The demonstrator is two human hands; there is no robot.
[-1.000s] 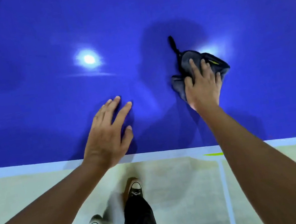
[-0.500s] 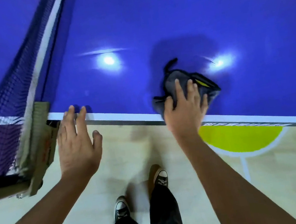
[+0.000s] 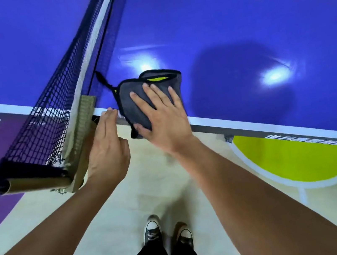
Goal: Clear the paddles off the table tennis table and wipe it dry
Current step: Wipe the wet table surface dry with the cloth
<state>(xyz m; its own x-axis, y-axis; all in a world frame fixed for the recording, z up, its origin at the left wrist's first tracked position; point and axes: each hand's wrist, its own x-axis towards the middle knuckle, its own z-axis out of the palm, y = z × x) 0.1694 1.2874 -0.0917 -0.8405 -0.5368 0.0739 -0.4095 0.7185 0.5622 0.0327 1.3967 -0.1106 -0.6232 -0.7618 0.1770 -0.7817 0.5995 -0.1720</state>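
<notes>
A folded grey cloth with a yellow-green inner side lies on the blue table tennis table at its near side edge, partly hanging over it. My right hand presses flat on the cloth with spread fingers, the thumb under its overhanging corner. My left hand is just left of it, fingers straight, fingertips touching the white table edge beside the net post. No paddles are in view.
The dark net with its white top band runs from the clamp away across the table. Bright light reflections show on the tabletop. Below is a pale floor with a yellow-green semicircle and a purple area, and my two shoes.
I have moved left along the table's side. The right hand slid the cloth leftward to the edge by the net. The left hand left the tabletop and came to the edge at the net post.
</notes>
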